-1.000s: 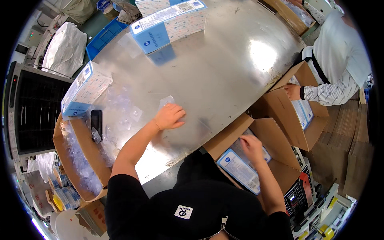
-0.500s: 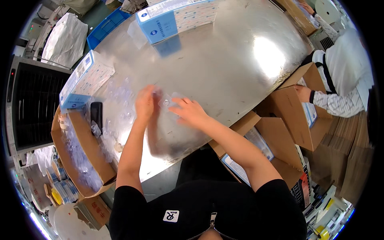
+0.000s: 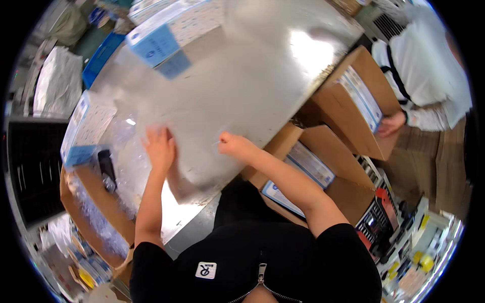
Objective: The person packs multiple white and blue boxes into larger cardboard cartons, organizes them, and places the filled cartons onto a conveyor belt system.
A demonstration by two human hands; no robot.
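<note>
My right hand [image 3: 236, 146] is closed in a pinch above the metal table [image 3: 222, 86]. A faint see-through edge shows at its fingertips, seemingly a small clear plastic piece [image 3: 217, 143]; its shape is too blurred to tell. To the left, my left hand [image 3: 160, 150] hovers low over the tabletop with fingers apart and smeared by motion, nothing visible in it. Beyond it, toward the left edge, lie several loose clear plastic pieces [image 3: 125, 127]. More of these clear pieces [image 3: 96, 217] fill a cardboard box [image 3: 108, 199] at the left.
Blue-and-white cartons stand at the far side [image 3: 172, 35] and left [image 3: 88, 126]. A black phone-like object [image 3: 106, 164] lies near the loose pieces. Right of me an open cardboard box [image 3: 348, 171] holds flat cartons; beyond it, a co-worker's hand [image 3: 391, 124] touches another box [image 3: 338, 108].
My hands, close together around the clear plastic piece before, have moved apart; the left went left and the right closed. The whole view has shifted. The co-worker's hand moved to the box's near side.
</note>
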